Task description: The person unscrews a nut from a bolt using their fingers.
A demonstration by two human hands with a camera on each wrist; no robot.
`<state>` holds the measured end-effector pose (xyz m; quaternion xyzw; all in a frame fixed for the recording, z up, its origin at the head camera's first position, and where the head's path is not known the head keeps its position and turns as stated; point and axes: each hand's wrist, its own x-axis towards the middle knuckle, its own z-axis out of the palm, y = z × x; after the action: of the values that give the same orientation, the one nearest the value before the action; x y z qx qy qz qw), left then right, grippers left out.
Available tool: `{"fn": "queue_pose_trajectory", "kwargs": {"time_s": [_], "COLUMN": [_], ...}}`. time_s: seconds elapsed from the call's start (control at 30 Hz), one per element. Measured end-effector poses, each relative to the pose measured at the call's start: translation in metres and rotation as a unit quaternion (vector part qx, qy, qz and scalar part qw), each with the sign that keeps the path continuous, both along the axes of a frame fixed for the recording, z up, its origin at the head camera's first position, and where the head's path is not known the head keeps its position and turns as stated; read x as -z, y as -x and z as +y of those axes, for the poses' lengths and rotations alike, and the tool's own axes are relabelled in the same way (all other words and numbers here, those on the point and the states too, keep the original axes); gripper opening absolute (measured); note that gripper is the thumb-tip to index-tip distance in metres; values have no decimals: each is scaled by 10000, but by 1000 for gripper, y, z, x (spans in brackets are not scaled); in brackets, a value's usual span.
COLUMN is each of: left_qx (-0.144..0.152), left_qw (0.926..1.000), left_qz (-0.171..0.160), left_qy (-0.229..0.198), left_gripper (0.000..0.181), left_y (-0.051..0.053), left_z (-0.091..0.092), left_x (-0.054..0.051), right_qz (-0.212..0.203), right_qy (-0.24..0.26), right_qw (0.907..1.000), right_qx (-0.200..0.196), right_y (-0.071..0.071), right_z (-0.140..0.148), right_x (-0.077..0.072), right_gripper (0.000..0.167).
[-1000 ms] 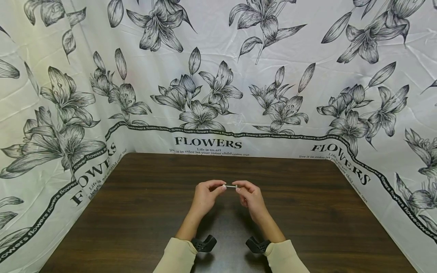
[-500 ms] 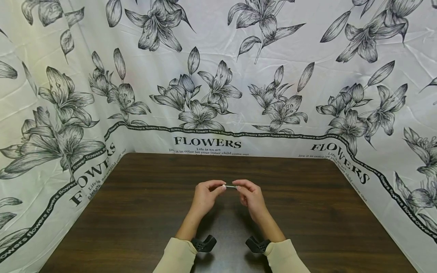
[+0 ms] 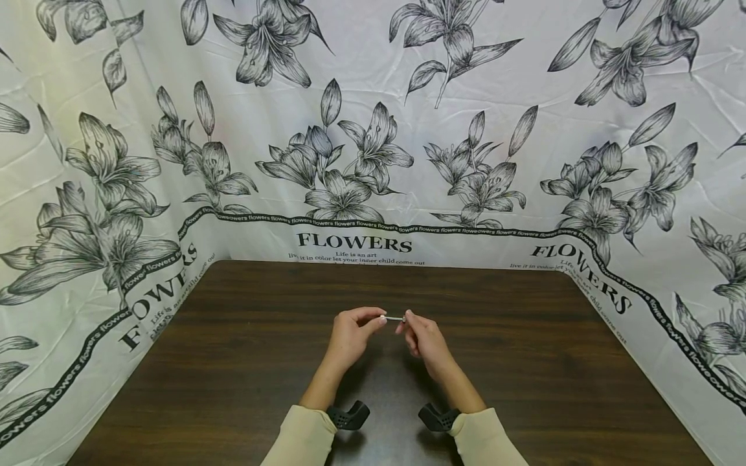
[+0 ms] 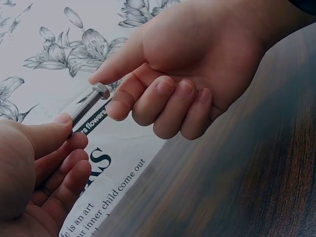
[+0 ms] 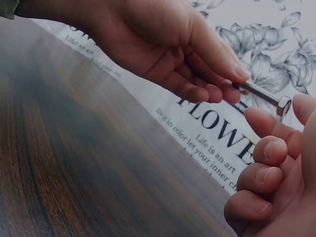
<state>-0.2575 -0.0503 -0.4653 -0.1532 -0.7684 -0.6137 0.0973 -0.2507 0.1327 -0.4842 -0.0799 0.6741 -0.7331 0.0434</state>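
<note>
A silver threaded bolt (image 4: 85, 108) lies nearly level between the two hands, with what looks like a hex nut (image 5: 284, 106) at its right end. My left hand (image 3: 348, 338) pinches the bolt's left end between thumb and fingertips, which hide that end. At the other end, the thumb and index finger of my right hand (image 3: 429, 343) are on either side of the nut; how firmly they touch it is hard to tell. The right hand's other fingers are curled in, as the left wrist view shows. Both hands are held above the table.
A dark brown wooden table (image 3: 262, 369) stretches under the hands. White cloth (image 3: 373, 84) printed with black lilies and lettering hangs round its back and sides. Each wrist wears a black camera strap (image 3: 348, 416) below a pale sleeve.
The right thumb and index finger have shifted round the nut, and the right hand has tilted a little. The left hand and the bolt stay in place.
</note>
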Motion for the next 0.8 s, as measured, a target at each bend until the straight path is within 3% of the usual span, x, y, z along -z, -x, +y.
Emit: {"fn": "queue_pose_trajectory", "kwargs": {"time_s": [0.43, 0.8], "left_qx": [-66, -113], "left_qw": [9999, 9999], "left_qz": [63, -11], "left_qy": [130, 121], "left_gripper": [10, 10], "left_y": [0, 0], "left_z": [-1, -1], "left_x": [-2, -2], "right_qz": [42, 372], "right_qy": [172, 650], "right_qw": [9998, 9970], "right_qx": [108, 185], "right_y": [-1, -3], "right_z": [-3, -3], "right_x": [-3, -4], "right_gripper": [40, 15]}}
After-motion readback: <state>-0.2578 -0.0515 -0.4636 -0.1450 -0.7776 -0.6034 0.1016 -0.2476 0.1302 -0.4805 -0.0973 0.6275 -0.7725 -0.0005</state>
